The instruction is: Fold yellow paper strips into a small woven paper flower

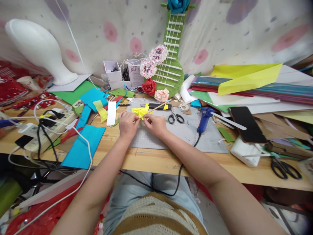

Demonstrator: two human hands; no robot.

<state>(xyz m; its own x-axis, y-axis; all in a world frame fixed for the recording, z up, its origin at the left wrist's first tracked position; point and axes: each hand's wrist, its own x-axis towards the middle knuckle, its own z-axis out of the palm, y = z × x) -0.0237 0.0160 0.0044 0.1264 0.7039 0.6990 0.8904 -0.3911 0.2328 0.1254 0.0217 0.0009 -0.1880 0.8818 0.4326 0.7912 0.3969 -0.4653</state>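
Both hands meet over a grey cutting mat [186, 135] on the wooden table. My left hand [127, 124] pinches a folded yellow paper piece [140, 111] from the left. My right hand [155, 124] pinches the same piece from the right, where a thin wooden stick [158, 106] runs up and right out of the paper. Fingers of both hands are closed on the paper and stick.
A blue glue gun [204, 118] and small black scissors [176, 118] lie on the mat's right side. A phone [247, 124], stacked coloured paper [246, 85] and larger scissors [285, 168] are at the right. A power strip with cables [49, 129] and blue paper sheets [84, 145] lie left. A green paper guitar [171, 62] leans behind.
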